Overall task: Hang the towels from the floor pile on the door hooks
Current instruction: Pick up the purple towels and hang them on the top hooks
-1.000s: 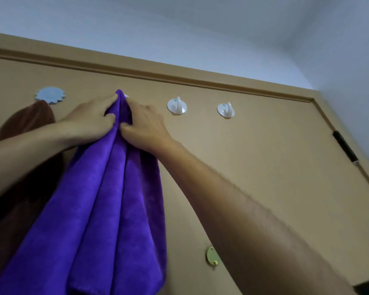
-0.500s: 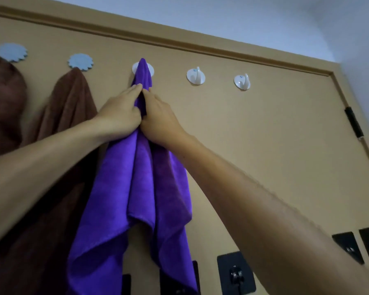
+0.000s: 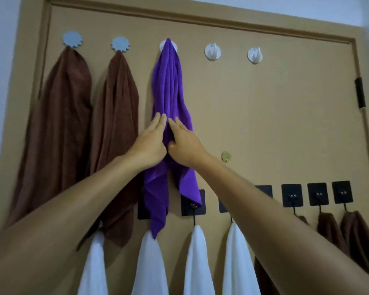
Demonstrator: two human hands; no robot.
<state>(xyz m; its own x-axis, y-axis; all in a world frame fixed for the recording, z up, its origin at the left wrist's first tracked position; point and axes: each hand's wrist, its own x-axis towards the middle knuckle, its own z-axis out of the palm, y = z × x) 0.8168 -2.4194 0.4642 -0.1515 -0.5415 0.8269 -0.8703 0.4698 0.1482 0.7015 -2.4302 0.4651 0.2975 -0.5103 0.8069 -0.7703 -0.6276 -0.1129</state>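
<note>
Slid down from the hook since half a second ago: both hands, now at mid-length of the purple towel (image 3: 170,86) rather than bunched just under its top. Also tilted lower, the camera, bringing a bottom row of hooks and towels into sight.

Head view. Hangs by its top from the third white hook (image 3: 162,46) of the upper row, gathered into narrow folds, lower corners reaching down over the black hooks (image 3: 291,195) beneath. Left hand (image 3: 150,143) laid flat on the towel's left side, fingers (image 3: 158,119) straight and close together. Right hand (image 3: 184,144) on the towel's right side, upper fingers straight, thumb and lower fingers tucked into a fold near the centre; whether pinching the cloth, cannot tell. Touching at the heels, the two hands.

Left of the purple towel, two brown towels (image 3: 64,116) on blue flower-shaped hooks (image 3: 72,38), the nearer one just beside it. Right of it, two bare white hooks (image 3: 212,51) and open door (image 3: 275,116) surface out to the frame edge and hinge (image 3: 360,92). Small gold disc (image 3: 225,156) near the right wrist. Below, white towels (image 3: 196,260) and more brown ones on the black hooks.

No readable writing or labels.
</note>
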